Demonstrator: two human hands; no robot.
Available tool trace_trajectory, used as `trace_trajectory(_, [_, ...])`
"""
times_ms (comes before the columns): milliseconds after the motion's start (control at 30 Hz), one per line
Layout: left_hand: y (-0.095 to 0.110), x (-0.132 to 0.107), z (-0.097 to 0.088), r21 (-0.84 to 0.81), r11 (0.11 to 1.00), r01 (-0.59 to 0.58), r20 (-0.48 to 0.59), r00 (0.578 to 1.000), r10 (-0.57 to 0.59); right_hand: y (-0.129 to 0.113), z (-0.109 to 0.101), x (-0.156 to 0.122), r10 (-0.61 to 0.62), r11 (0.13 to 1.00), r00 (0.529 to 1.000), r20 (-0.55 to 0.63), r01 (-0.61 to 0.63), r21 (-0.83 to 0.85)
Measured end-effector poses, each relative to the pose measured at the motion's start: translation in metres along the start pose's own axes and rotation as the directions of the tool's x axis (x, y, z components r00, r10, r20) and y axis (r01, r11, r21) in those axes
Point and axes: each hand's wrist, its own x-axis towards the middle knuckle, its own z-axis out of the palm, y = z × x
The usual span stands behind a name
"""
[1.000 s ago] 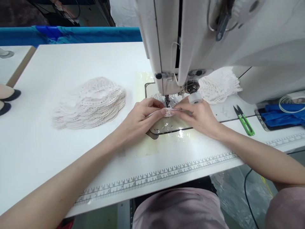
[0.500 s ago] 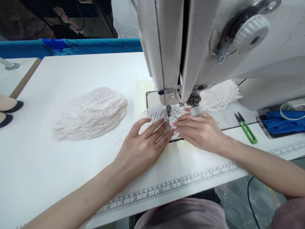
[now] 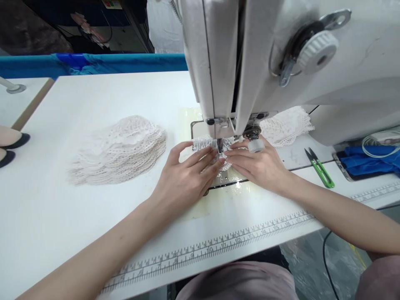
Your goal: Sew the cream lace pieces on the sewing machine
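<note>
A piece of white lace (image 3: 202, 144) lies under the presser foot (image 3: 219, 146) of a sewing machine (image 3: 215, 62). My left hand (image 3: 184, 177) rests on its left part, fingers spread and pointing at the foot. On the right side my right hand (image 3: 262, 166) lies with fingers stretched out, their tips touching the lace close to the foot. Both hands hide part of the lace. To the left of my left hand sits a pile of white lace pieces (image 3: 125, 150). More white lace (image 3: 287, 125) lies behind my right hand, partly hidden by the machine.
Green-handled thread snips (image 3: 320, 168) lie right of my right hand. Blue cloth (image 3: 368, 160) and a coiled cable sit at the far right. A printed ruler (image 3: 209, 250) runs along the front table edge. Someone's fingers (image 3: 8, 146) with dark nails show at far left.
The lace has moved away from me under the foot, baring more of the metal plate in front. Both hands have shifted slightly forward with it.
</note>
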Motion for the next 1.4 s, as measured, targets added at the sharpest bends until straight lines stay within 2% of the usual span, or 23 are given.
trace_trajectory(100, [-0.004, 0.001, 0.005, -0.028, 0.999, 0.039, -0.03, 0.999, -0.04, 0.002, 0.003, 0.001, 0.011, 0.999, 1.0, 0.011, -0.011, -0.046])
trace_trajectory(233, [-0.001, 0.001, 0.005, -0.019, 0.997, 0.071, -0.008, 0.997, -0.071, 0.002, 0.004, 0.0, 0.017, 0.996, 1.0, 0.009, -0.016, -0.091])
trace_trajectory(500, [0.015, -0.007, -0.006, 0.015, 0.998, 0.057, -0.02, 0.998, -0.056, -0.004, -0.004, -0.007, -0.052, 0.999, 0.998, 0.032, 0.052, -0.013])
trace_trajectory(1200, [0.005, -0.002, 0.003, -0.014, 0.996, 0.087, -0.048, 0.995, -0.088, -0.002, 0.001, -0.006, -0.019, 0.997, 0.999, 0.026, 0.021, -0.074])
trace_trajectory(1400, [0.003, 0.0, 0.006, -0.032, 0.991, 0.128, -0.009, 0.992, -0.129, 0.0, 0.002, -0.004, -0.008, 0.993, 0.999, 0.054, 0.014, -0.119])
